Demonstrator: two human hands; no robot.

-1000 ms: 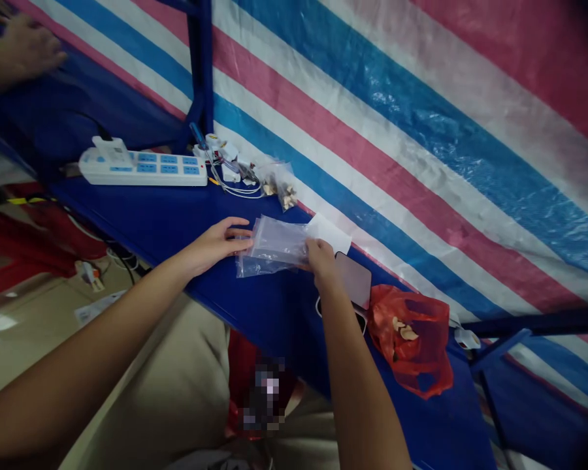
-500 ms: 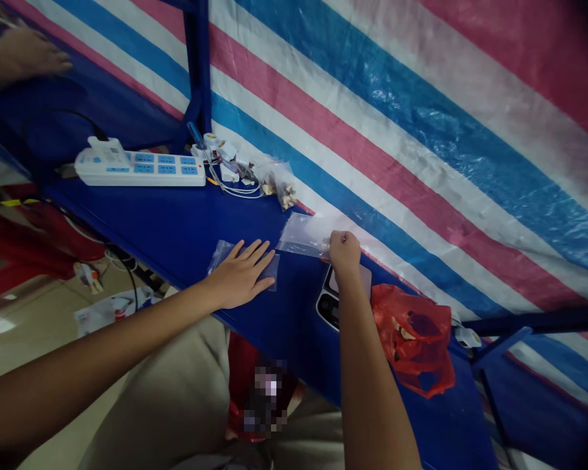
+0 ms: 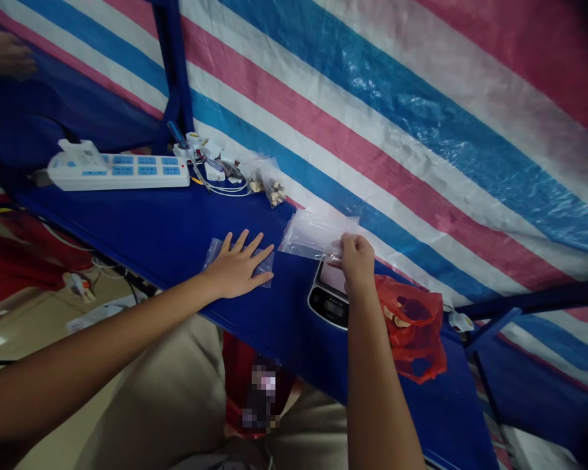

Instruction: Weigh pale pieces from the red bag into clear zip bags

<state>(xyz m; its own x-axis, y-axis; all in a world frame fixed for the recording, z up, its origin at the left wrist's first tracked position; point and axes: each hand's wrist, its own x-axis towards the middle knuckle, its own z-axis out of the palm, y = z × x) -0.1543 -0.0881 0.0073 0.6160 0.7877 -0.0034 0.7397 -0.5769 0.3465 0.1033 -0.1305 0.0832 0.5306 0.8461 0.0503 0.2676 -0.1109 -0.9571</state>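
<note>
One scale point(image 3: 329, 301) (one power strip point(image 3: 127, 172)).

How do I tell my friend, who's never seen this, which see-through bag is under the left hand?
Find the long blue table and look along its near edge, left of the black-and-white scale. There, the person's left hand lies spread over a flat clear plastic bag. It's the only one beneath a hand; another clear plastic bag is pinched by the right hand.

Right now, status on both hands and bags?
Left hand flat on clear bag. Right hand pinching at least one other bag. Scale partly hidden by right arm.
</note>
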